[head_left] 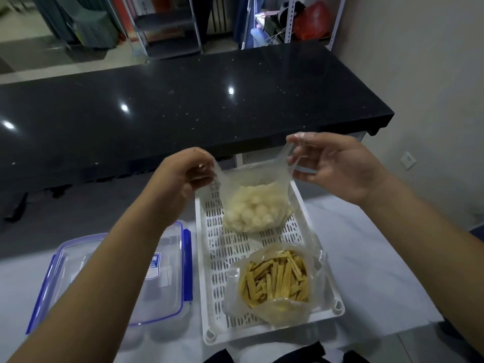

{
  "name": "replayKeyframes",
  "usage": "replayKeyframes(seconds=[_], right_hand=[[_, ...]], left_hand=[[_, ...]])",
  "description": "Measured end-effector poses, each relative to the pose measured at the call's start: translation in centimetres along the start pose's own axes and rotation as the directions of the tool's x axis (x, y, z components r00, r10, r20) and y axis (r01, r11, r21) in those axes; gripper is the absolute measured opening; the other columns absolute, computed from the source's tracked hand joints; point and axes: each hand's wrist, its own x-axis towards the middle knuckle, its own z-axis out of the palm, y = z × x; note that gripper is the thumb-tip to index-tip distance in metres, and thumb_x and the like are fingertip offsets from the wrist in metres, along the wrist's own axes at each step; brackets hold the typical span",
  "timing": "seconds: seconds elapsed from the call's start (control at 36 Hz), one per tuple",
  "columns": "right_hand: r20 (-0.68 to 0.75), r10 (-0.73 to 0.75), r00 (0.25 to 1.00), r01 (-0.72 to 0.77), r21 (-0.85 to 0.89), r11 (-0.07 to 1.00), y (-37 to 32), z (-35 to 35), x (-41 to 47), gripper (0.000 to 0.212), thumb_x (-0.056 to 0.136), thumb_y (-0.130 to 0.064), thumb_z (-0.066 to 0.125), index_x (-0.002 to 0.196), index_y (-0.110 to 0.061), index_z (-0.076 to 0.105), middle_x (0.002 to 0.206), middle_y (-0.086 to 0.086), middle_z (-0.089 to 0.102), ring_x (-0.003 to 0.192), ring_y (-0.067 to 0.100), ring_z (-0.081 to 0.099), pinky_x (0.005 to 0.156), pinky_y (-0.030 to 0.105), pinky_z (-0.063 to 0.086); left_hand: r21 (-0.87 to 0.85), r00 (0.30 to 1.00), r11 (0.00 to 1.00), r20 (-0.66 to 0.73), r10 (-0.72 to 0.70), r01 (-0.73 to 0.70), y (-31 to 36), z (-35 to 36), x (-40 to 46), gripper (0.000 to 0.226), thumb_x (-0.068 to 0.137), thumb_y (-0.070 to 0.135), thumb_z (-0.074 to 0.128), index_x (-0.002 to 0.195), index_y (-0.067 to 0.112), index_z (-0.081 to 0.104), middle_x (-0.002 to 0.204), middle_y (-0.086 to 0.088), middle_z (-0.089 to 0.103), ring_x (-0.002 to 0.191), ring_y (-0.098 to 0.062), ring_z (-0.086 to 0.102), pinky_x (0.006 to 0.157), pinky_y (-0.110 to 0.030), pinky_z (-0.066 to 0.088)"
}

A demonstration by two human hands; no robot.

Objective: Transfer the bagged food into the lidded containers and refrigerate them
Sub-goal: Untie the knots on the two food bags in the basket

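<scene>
Hands pulling open a bag of white balls over a white tray.

At the left edge of the bench (366, 247) sits a clear lidded container (167, 279) with blue clips, partly hidden by the left forearm. The left hand (183, 174) has its grip pinched on the left handle of a thin clear bag of white balls (258, 208). That bag sits at the far end of a slotted white tray (222, 258) in the middle of the bench. At the tray's near end lies a second clear bag of yellow strips (276, 279), its mouth open. The right hand (335, 166) has the right handle of the first bag looped over its fingers, which are loosely curled on the plastic.
</scene>
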Motion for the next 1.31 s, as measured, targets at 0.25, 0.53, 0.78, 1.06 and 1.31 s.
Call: replayKeyframes(seconds=[0.25, 0.53, 0.78, 1.06, 1.31], right_hand=[[-0.106, -0.088, 0.990, 0.083, -0.051, 0.995, -2.1, 2.2, 0.5, 0.038, 0.090, -0.029, 0.058, 0.121, -0.012, 0.069, 0.101, 0.008, 0.071, 0.094, 0.024, 0.071, 0.100, 0.047, 0.050], [-0.192, -0.049, 0.980, 0.037, -0.067, 0.997, 1.6, 0.9, 0.8, 0.037, 0.095, -0.024, 0.056, 0.131, -0.019, 0.064, 0.114, 0.000, 0.064, 0.075, 0.017, 0.064, 0.081, 0.036, 0.050], [-0.148, -0.116, 0.982, 0.097, -0.134, 0.986, 1.5, -0.5, 0.1, 0.038, 0.093, -0.031, 0.059, 0.131, -0.030, 0.063, 0.133, -0.002, 0.060, 0.084, 0.018, 0.071, 0.094, 0.043, 0.052], [-0.190, -0.082, 0.978, 0.024, -0.288, 0.957, 1.8, -0.2, 0.4, 0.029, 0.096, -0.026, 0.062, 0.125, -0.024, 0.066, 0.115, 0.009, 0.070, 0.084, 0.021, 0.072, 0.090, 0.044, 0.057], [-0.078, -0.420, 0.904, 0.204, -0.785, 0.585, 1.2, 0.3, -4.1, 0.051, 0.095, -0.044, 0.062, 0.143, -0.033, 0.050, 0.152, -0.009, 0.045, 0.140, 0.010, 0.038, 0.114, 0.038, 0.036]], left_hand=[[-0.010, 0.989, 1.000, -0.147, 0.022, -0.024, 2.0, -0.1, 2.9, 0.021, 0.089, 0.013, 0.071, 0.070, 0.016, 0.065, 0.073, -0.003, 0.069, 0.075, -0.013, 0.070, 0.075, -0.029, 0.059], [0.121, 0.917, 0.985, -0.364, 0.160, -0.124, -2.0, 1.7, 3.5, 0.012, 0.087, 0.007, 0.073, 0.084, 0.007, 0.062, 0.087, -0.010, 0.067, 0.083, -0.021, 0.070, 0.079, -0.035, 0.062], [-0.185, 0.929, 0.945, -0.308, 0.205, -0.270, -0.2, 2.5, 2.2, 0.031, 0.086, -0.014, 0.054, 0.097, 0.016, 0.053, 0.113, -0.008, 0.063, 0.077, -0.016, 0.071, 0.062, -0.028, 0.057], [0.024, 0.966, 0.980, -0.164, 0.199, -0.198, 0.0, 3.6, 0.8, 0.031, 0.092, 0.005, 0.055, 0.120, 0.017, 0.061, 0.131, -0.005, 0.056, 0.115, -0.025, 0.066, 0.071, -0.040, 0.062], [0.754, 0.957, 0.635, -0.034, 0.288, -0.164, -1.3, 2.7, -4.3, 0.065, 0.090, 0.060, 0.053, 0.150, 0.047, 0.032, 0.165, 0.005, 0.025, 0.152, -0.017, 0.023, 0.118, -0.043, 0.026]])
